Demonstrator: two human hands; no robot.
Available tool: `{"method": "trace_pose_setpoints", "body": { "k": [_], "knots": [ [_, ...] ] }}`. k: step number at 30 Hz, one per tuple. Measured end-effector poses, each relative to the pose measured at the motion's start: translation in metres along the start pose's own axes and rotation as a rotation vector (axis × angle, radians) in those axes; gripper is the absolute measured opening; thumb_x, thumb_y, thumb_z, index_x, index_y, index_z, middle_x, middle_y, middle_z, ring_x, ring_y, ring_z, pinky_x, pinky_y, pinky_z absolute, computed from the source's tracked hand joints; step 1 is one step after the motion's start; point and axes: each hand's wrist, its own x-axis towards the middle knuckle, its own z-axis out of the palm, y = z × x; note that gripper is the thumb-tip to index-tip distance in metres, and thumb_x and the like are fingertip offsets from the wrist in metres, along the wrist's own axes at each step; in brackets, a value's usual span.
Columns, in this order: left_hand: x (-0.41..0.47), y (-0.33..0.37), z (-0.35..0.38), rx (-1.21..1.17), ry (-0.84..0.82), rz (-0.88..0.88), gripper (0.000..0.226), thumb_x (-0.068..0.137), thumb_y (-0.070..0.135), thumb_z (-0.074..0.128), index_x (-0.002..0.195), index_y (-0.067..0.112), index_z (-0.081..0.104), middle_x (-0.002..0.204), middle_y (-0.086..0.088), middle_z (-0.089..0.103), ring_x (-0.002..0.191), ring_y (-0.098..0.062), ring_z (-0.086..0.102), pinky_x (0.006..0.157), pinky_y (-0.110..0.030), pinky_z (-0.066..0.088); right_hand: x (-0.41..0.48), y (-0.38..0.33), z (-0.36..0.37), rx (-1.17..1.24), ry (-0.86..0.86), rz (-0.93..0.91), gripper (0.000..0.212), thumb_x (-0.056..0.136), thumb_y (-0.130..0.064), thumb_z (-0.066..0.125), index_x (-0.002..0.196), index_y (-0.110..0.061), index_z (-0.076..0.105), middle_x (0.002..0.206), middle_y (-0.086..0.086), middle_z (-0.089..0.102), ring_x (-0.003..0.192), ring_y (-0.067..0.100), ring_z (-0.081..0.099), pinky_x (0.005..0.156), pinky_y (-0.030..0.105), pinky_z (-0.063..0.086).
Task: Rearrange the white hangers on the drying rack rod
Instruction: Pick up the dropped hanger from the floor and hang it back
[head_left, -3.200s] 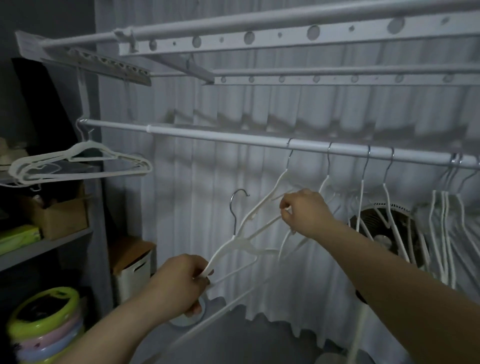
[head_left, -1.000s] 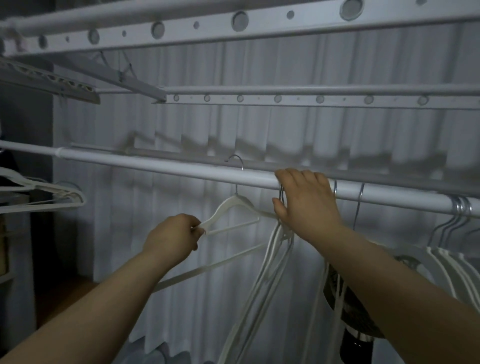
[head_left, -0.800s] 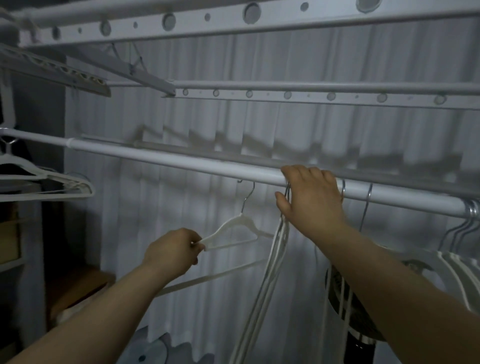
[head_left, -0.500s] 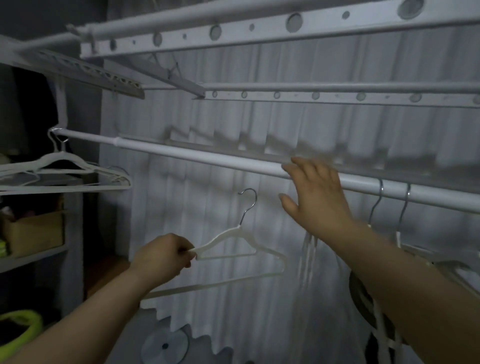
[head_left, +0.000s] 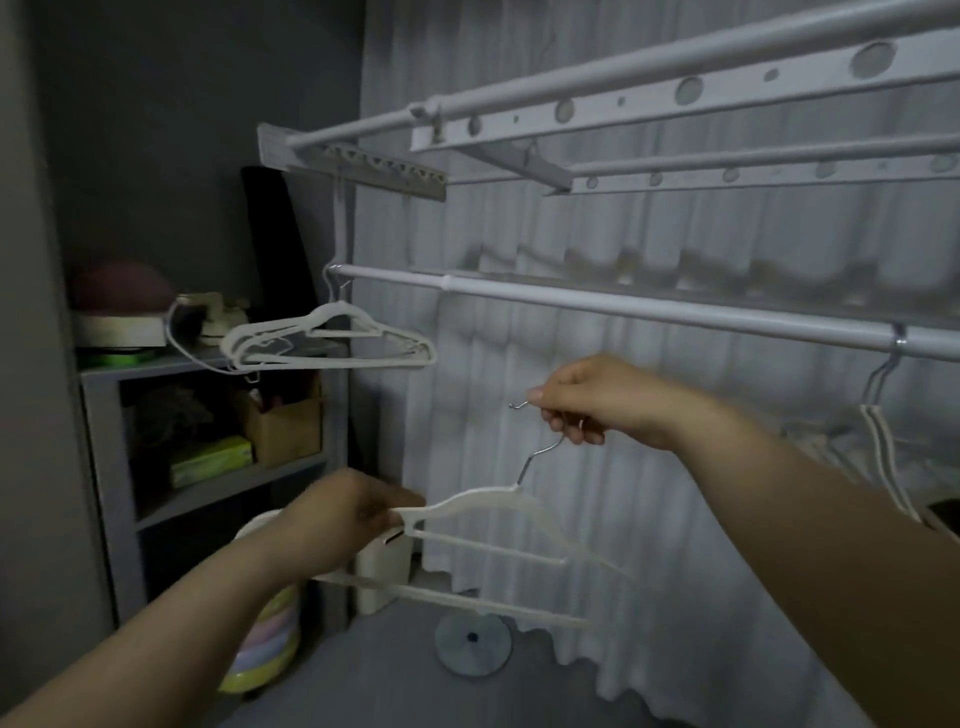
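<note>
I log left hand (head_left: 353, 519) gripping white hanger (head_left: 493, 503) shoulder, right hand (head_left: 587, 400) pinching hook (head_left: 543, 457) | rod (head_left: 623, 309) above | hanger bunch (head_left: 363, 345) fronts shelf (head_left: 156, 368).

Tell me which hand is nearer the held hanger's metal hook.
Right. The right hand pinches the hook; the left hand grips the hanger at its shoulder end, lower and leftward.

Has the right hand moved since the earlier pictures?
Yes. The right hand left the rod and dropped below it, now pinching the hanger's hook.
</note>
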Motion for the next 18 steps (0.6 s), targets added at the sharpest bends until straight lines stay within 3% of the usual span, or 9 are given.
{"method": "trace_pose_setpoints", "body": {
  "k": [3,6,8,13,16,18],
  "knots": [
    [-0.018,-0.026,-0.012,-0.075,0.078,-0.024,0.017,0.086,0.009,0.058,0.080,0.021,0.069,0.079,0.000,0.066,0.074,0.000,0.063,0.065,-0.013,0.044,-0.001,-0.020,0.026,0.128,-0.067,0.028,0.032,0.089,-0.021,0.054,0.058,-0.013,0.053,0.040,-0.008,0.052,0.032,0.004,0.045,0.034,0.014,0.033],
    [-0.027,-0.041,-0.013,-0.080,0.195,-0.071,0.027,0.085,0.010,0.059,0.112,0.013,0.060,0.111,-0.004,0.056,0.105,-0.014,0.056,0.086,-0.021,0.042,-0.006,-0.032,0.045,0.267,-0.045,0.085,0.028,0.089,-0.018,0.055,0.062,-0.011,0.055,0.039,-0.006,0.054,0.031,0.004,0.047,0.034,0.013,0.039],
    [-0.029,-0.044,-0.010,-0.096,0.240,-0.092,0.038,0.085,0.017,0.059,0.122,0.009,0.053,0.118,-0.004,0.049,0.114,-0.019,0.049,0.088,-0.020,0.034,-0.012,-0.036,0.054,0.359,-0.005,0.140,0.026,0.089,-0.015,0.055,0.063,-0.009,0.056,0.039,-0.003,0.056,0.031,0.005,0.050,0.036,0.014,0.044],
    [-0.031,-0.019,0.008,-0.392,0.107,-0.065,0.036,0.086,0.033,0.057,0.119,0.019,0.053,0.110,0.002,0.057,0.099,-0.013,0.056,0.082,-0.021,0.040,-0.027,-0.046,0.062,0.560,0.172,0.219,0.026,0.088,-0.012,0.055,0.063,-0.006,0.054,0.036,-0.002,0.055,0.031,0.005,0.053,0.037,0.016,0.048],
    [-0.037,0.005,0.019,-0.469,-0.024,-0.022,0.027,0.083,0.048,0.052,0.106,0.035,0.048,0.096,0.015,0.059,0.086,-0.002,0.062,0.064,-0.013,0.043,-0.034,-0.052,0.061,0.678,0.325,0.220,0.027,0.089,-0.010,0.053,0.062,-0.005,0.052,0.032,-0.001,0.053,0.029,0.005,0.053,0.034,0.017,0.048],
    [-0.042,0.019,0.025,-0.483,-0.117,0.005,0.029,0.078,0.055,0.053,0.102,0.040,0.045,0.089,0.015,0.061,0.072,0.002,0.063,0.056,-0.009,0.043,-0.038,-0.052,0.060,0.739,0.418,0.217,0.029,0.090,-0.009,0.050,0.061,-0.004,0.050,0.030,-0.001,0.052,0.028,0.005,0.052,0.034,0.018,0.048]
  ]
}}
